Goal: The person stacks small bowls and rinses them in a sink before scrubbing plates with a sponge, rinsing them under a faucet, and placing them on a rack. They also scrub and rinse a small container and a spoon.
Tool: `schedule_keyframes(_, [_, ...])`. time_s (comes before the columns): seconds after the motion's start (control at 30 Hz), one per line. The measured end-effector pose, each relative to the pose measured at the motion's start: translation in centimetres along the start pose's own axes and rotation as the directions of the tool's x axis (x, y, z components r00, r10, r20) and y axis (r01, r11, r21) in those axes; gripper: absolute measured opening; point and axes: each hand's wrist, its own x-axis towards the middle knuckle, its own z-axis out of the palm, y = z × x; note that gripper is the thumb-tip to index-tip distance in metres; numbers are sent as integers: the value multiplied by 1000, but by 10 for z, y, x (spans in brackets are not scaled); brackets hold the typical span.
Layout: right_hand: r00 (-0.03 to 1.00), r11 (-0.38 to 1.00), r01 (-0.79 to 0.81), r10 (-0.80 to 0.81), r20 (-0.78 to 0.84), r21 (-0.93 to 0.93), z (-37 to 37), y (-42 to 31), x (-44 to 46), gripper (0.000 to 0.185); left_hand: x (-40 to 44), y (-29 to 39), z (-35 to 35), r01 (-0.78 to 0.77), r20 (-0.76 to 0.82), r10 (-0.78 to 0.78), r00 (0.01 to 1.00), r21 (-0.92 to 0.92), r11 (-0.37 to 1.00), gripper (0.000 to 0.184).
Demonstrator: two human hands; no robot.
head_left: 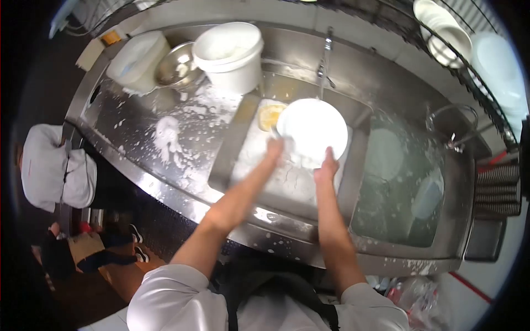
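A round white plate (312, 129) is tilted over the soapy sink basin (219, 175), close to the tap. My right hand (327, 165) grips its lower right rim, with the thumb on the upper face. Beside the plate's lower left edge is my left hand (276, 149), smeared by motion; whether it holds anything cannot be made out. A yellow squarish thing (270, 117) lies in the foam left of the plate. Water runs from the tap (324, 69) behind the plate.
A white bucket (234, 71), a metal bowl (178, 65) and a pale plastic tub (138, 63) stand on the foamy left counter. The right basin (381, 212) holds water with dishes in it. A wire rack (469, 66) hangs upper right. Two other people are at left.
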Motion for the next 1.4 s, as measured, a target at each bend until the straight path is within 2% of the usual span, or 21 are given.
schedule_keyframes(0.03, [994, 996, -40, 47, -99, 77, 7, 18, -5, 38, -31, 14, 9, -84, -63, 83, 995, -5, 996, 52])
schedule_keyframes(0.07, [997, 991, -73, 70, 27, 113, 9, 23, -11, 39, -63, 30, 19, -167, -125, 166, 978, 0, 986, 55])
schedule_keyframes(0.13, [962, 971, -169, 125, 243, 169, 3, 36, -31, 41, -46, 63, -41, -127, 210, 85, 974, 197, 972, 56])
schedule_keyframes(0.17, [969, 980, -135, 99, 225, 148, 10, 39, -30, 42, -46, 87, -56, -47, 118, 39, 992, 68, 997, 40])
schedule_keyframes(0.3, [968, 988, 33, -70, 240, 154, 38, 101, 7, 46, -63, 43, -25, -480, -456, 358, 815, -186, 857, 39])
schedule_keyframes(0.4, [892, 980, -197, 162, 421, 40, 54, 73, -32, 42, -74, 122, -123, -7, 74, -3, 997, 134, 991, 42])
schedule_keyframes(0.43, [807, 958, -286, 261, 530, -37, 61, 50, -33, 46, -79, 139, -141, -189, 161, 178, 971, 54, 981, 44])
schedule_keyframes(0.53, [961, 997, -51, 66, 269, -60, 105, 97, -28, 51, -95, 110, -119, -206, -470, 49, 881, -289, 935, 47])
schedule_keyframes(0.6, [987, 999, 4, 1, 159, -32, 136, 139, -69, 37, -101, 73, -99, -344, -527, 81, 846, -423, 838, 46])
schedule_keyframes(0.77, [851, 955, -133, 247, 464, -265, 142, 85, -68, 45, -129, 102, -182, -53, -193, -53, 980, -505, 861, 39])
schedule_keyframes(0.87, [957, 908, 50, 75, 279, -415, 169, 124, -70, 43, -114, 71, -160, -286, -451, -61, 890, -659, 695, 39])
schedule_keyframes(0.93, [942, 846, 262, -119, 315, -464, 174, 169, -74, 38, -114, 62, -154, -189, -287, -49, 957, -742, 643, 32])
schedule_keyframes(0.97, [921, 788, 296, -86, 379, -540, 174, 175, -70, 45, -117, 58, -160, -117, -187, -41, 982, -757, 643, 30])
schedule_keyframes(1.0, [910, 676, -88, 354, 217, -732, 184, 143, -87, 46, -121, 52, -163, -30, -76, -44, 996, -765, 644, 28])
schedule_keyframes(1.03, [825, 598, 17, 445, 349, -802, 184, 120, -89, 45, -126, 55, -163, 28, 13, -27, 1000, -729, 684, 24])
schedule_keyframes(1.07, [864, 722, 175, 214, 456, -670, 175, 134, -76, 38, -133, 60, -153, -30, -47, -5, 999, -709, 705, 21])
schedule_keyframes(1.2, [985, 859, 113, -31, 169, -499, 58, 118, 30, 14, -151, 73, -124, 84, 20, -87, 996, -549, 832, 18])
schedule_keyframes(1.23, [998, 964, 68, -62, 30, -256, -4, 124, 80, 13, -154, 76, -118, 84, 12, -91, 996, -496, 864, 18])
schedule_keyframes(1.27, [943, 732, 32, -248, -222, -681, -44, 109, 113, 24, -155, 77, -113, 86, 20, -86, 996, -453, 887, 18])
schedule_keyframes(1.3, [810, 599, -37, -451, -375, -800, -54, 91, 114, 29, -156, 79, -111, 83, 26, -80, 996, -411, 908, 18])
schedule_keyframes(1.4, [798, 654, -213, -312, -516, -725, -80, 76, 156, 48, -156, 78, -105, 66, 15, -64, 998, -299, 952, 21])
